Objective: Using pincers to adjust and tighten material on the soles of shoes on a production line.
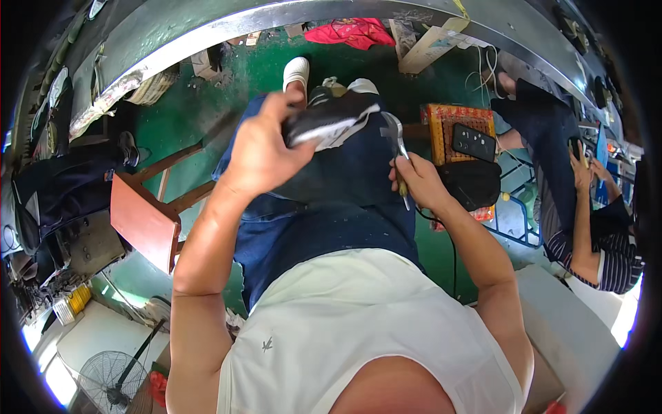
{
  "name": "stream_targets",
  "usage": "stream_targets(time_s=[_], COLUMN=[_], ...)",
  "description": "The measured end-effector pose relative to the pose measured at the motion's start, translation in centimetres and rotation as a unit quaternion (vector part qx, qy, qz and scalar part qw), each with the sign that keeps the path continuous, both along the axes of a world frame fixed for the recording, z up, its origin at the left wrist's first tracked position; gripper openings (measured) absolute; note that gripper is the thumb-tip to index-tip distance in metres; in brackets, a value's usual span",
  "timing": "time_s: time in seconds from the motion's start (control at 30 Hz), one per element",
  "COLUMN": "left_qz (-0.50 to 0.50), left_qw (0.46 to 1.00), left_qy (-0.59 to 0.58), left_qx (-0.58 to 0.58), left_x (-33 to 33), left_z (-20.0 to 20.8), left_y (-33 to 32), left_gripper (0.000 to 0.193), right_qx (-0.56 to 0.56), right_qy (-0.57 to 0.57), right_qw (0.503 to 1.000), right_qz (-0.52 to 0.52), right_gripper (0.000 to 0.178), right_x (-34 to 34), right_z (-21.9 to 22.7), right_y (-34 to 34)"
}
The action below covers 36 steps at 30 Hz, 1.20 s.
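Left grip [262, 153] clasped black-and-white shoe [329, 119]; right grip [420, 182] held curved metal tool [398, 132]; white top [372, 310] bore grey emblem [267, 343].

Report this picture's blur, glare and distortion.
Head view, blur: left hand and shoe look smeared, right hand sharper; head view, glare: white patches burn out near the lower left and right rims; head view, distortion: the table edge bows into an arc.
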State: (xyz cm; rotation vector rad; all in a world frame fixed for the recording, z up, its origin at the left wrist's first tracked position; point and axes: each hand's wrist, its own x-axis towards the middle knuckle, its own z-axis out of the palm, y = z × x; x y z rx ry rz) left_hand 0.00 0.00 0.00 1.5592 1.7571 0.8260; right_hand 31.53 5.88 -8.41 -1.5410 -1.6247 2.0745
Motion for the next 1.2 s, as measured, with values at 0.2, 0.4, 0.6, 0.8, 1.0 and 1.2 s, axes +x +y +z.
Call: stream_targets(time_s=[0.2,0.4,0.6,0.8,1.0,1.2], left_qz=[0.054,-0.006,-0.022,0.059,0.065,0.075], left_qw=[0.924,0.926,0.983,0.994,0.993,0.994], left_qy=[-0.365,-0.330,0.085,0.093,0.101,0.074], left_qx=[0.103,-0.183,-0.160,-0.021,0.014,0.007], left_x=[1.7,2.9,2.5,3.2,3.8,3.9], left_z=[-3.7,-14.5,-8.3,-10.2,-9.7,-10.0], left_y=[5.7,3.5,0.1,-0.9,-1.0,-0.7], left_gripper=[0.037,0.078,0.038,0.020,0.024,0.026], right_qx=[0.038,0.058,0.100,-0.048,-0.265,0.195], right_qy=[0.085,0.004,-0.041,-0.060,0.047,-0.013], right_qw=[0.995,0.997,0.978,0.975,0.960,0.949], right_qz=[-0.031,0.053,0.176,0.210,0.075,0.247], right_gripper=[0.030,0.028,0.018,0.021,0.027,0.022], right_x=[0.9,0.6,-0.1,-3.0,-4.7,-5.0], right_z=[-0.8,1.9,2.2,4.4,5.5,1.3], right_y=[-0.6,-0.6,-0.8,1.1,2.9,1.4])
